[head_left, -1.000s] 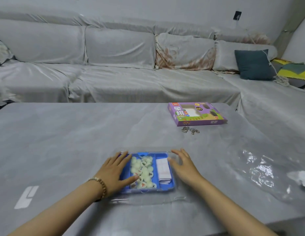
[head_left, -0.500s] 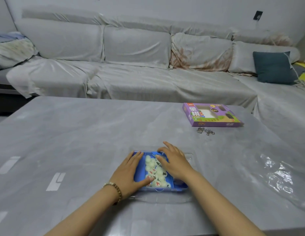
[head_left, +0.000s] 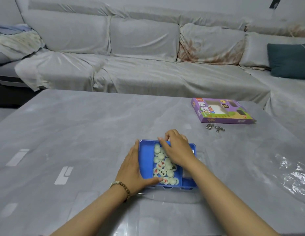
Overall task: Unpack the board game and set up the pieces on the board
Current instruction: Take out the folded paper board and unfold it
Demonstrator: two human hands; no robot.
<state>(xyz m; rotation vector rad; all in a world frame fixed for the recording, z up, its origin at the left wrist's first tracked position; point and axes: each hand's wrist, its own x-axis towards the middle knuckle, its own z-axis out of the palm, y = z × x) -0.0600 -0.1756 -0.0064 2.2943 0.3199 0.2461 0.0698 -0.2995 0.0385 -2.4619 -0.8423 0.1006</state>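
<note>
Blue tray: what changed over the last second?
The right hand moved from the blue tray's right edge across onto the pieces, fingers curled at the far wall. The left hand stays along the tray's left side; purple box and metal rings unmoved.

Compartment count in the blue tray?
3 in the blue tray: left compartment bare; middle compartment holds pieces; right compartment holds white paper. The right hand may hide more.

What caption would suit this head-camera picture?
Left hand rests against a blue tray of pale game pieces, right hand over its far end; purple box beyond.
</note>
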